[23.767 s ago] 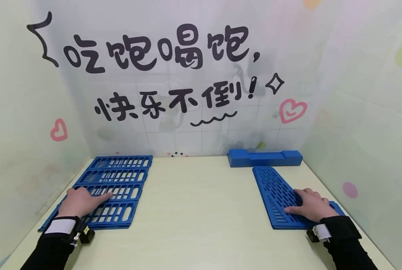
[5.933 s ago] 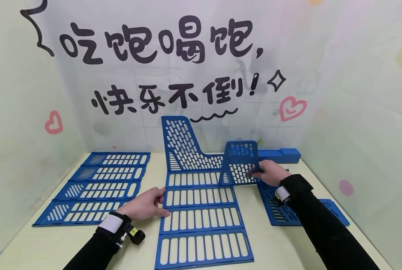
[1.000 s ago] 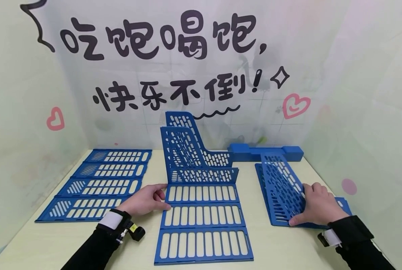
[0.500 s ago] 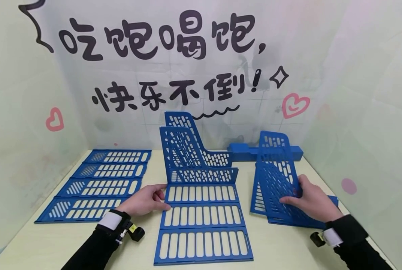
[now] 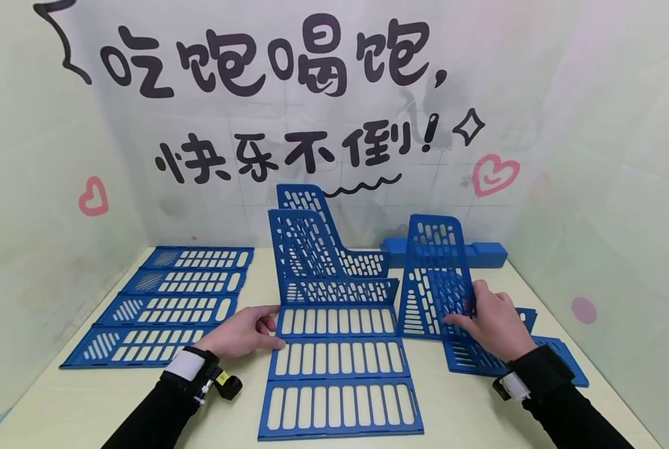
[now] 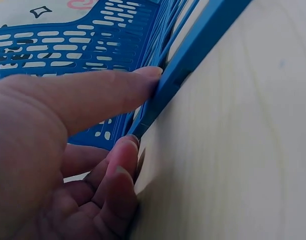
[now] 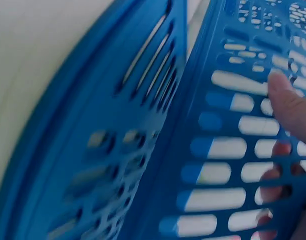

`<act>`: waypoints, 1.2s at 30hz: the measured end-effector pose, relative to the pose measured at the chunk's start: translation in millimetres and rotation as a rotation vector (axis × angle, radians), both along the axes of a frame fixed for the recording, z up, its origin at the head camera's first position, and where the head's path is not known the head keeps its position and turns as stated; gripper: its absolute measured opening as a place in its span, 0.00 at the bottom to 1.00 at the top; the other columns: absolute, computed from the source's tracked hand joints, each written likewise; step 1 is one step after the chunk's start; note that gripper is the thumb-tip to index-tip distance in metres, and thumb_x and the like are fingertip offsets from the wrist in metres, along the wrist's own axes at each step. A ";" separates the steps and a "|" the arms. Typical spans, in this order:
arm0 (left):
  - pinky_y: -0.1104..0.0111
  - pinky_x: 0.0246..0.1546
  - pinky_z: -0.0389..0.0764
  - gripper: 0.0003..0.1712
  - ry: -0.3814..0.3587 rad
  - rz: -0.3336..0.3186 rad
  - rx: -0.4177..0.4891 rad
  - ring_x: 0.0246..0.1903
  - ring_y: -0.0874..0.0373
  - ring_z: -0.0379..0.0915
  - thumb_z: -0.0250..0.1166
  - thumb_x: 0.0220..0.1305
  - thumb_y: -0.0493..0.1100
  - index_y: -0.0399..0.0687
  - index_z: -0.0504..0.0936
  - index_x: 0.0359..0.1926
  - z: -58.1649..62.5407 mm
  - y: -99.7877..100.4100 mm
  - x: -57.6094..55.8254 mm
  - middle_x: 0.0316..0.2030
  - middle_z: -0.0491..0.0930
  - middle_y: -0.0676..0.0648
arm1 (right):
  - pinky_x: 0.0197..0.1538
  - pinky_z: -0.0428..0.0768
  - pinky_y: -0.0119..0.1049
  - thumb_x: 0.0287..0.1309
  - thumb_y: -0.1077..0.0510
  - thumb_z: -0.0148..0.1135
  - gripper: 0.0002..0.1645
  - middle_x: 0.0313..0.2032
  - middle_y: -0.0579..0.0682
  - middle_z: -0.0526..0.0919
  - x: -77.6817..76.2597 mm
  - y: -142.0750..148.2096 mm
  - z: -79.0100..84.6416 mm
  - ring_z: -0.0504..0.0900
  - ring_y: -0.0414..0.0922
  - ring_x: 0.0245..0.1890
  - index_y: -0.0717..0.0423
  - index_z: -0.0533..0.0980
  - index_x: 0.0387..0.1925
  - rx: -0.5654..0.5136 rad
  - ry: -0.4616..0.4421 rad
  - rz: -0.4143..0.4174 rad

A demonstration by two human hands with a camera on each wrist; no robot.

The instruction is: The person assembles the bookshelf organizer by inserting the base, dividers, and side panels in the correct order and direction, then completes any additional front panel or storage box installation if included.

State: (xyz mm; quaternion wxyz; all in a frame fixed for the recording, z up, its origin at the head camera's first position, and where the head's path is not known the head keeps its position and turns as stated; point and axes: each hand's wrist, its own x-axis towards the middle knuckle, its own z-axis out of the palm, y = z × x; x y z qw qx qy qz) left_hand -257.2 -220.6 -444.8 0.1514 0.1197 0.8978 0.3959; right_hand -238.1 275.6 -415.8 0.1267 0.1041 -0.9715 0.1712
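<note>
A blue slotted base panel (image 5: pixel 334 381) of joined sections lies flat in the middle of the table. On its far part stand two perforated L-shaped file rack dividers, a front divider (image 5: pixel 303 217) and a rear divider (image 5: pixel 297 188). My left hand (image 5: pixel 235 333) touches the base's left edge with thumb and index finger spread, other fingers curled. My right hand (image 5: pixel 494 321) grips another divider (image 5: pixel 435 249), raised upright to the right of the base. In the right wrist view, the thumb lies on this divider (image 7: pixel 193 135) and fingertips show through its slots.
Several narrow slotted panels (image 5: pixel 160 325) lie in a row at the left. More dividers (image 5: pixel 571 366) lie flat at the right, partly under my right hand and wrist. A long blue piece (image 5: pixel 488 252) stands at the back right, against the patterned wall.
My right hand has lifted the divider off the stack at the right, raised it upright and carried it left towards the base. The left hand has stayed at the base's edge.
</note>
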 end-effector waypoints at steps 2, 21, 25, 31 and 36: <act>0.64 0.43 0.75 0.54 -0.004 -0.027 -0.004 0.42 0.55 0.75 0.84 0.62 0.47 0.34 0.67 0.82 1.6 -1.7 -0.4 0.45 0.80 0.47 | 0.51 0.69 0.52 0.64 0.48 0.80 0.34 0.31 0.50 0.75 1.4 4.0 1.5 0.74 0.45 0.32 0.65 0.69 0.53 0.025 0.019 0.041; 0.67 0.44 0.72 0.63 -0.011 -0.178 -0.051 0.49 0.51 0.67 0.91 0.46 0.43 0.31 0.67 0.78 8.5 -7.7 2.4 0.48 0.71 0.46 | 0.48 0.90 0.37 0.75 0.60 0.69 0.07 0.44 0.45 0.95 1.4 -9.2 20.6 0.92 0.40 0.42 0.51 0.87 0.50 0.064 -0.070 0.366; 0.65 0.48 0.72 0.63 -0.005 -0.169 -0.069 0.50 0.52 0.67 0.91 0.45 0.44 0.30 0.67 0.78 7.5 -7.1 1.9 0.48 0.72 0.47 | 0.43 0.88 0.35 0.75 0.59 0.68 0.06 0.39 0.44 0.94 -3.4 -18.4 19.2 0.88 0.36 0.34 0.53 0.89 0.47 0.081 -0.101 0.388; 0.62 0.51 0.72 0.63 0.003 -0.165 -0.080 0.50 0.51 0.68 0.91 0.45 0.42 0.30 0.68 0.78 7.8 -7.4 1.9 0.49 0.73 0.47 | 0.35 0.79 0.32 0.76 0.58 0.68 0.08 0.36 0.46 0.93 -11.6 -44.4 23.9 0.75 0.32 0.28 0.55 0.90 0.46 0.121 -0.169 0.409; 0.63 0.50 0.72 0.61 0.024 -0.175 -0.072 0.49 0.52 0.68 0.91 0.44 0.43 0.30 0.70 0.76 7.2 -9.1 0.9 0.48 0.73 0.47 | 0.45 0.88 0.34 0.77 0.59 0.68 0.09 0.41 0.46 0.95 -21.2 -77.7 26.6 0.86 0.34 0.35 0.54 0.91 0.49 0.097 -0.235 0.500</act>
